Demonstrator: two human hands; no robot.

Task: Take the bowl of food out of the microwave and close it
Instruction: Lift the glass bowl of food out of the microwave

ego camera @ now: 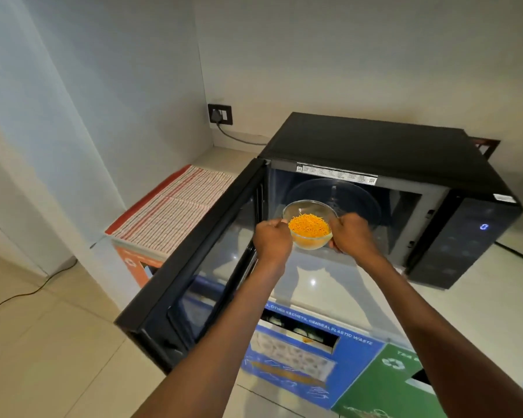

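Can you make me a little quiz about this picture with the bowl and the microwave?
1. True or false: the black microwave's door is shut.
2. What colour is the shredded food in the clear glass bowl? A green, B orange, C white.
3. How many hands hold the bowl?

Key:
1. False. It hangs wide open on the left.
2. B.
3. Two: the left hand and the right hand, one on each side, in front of the black microwave.

We reach forward with both arms outstretched, our left grip (273, 236) and right grip (353, 234) level, facing each other, fingers curled and clasped shut on what we carry between them.
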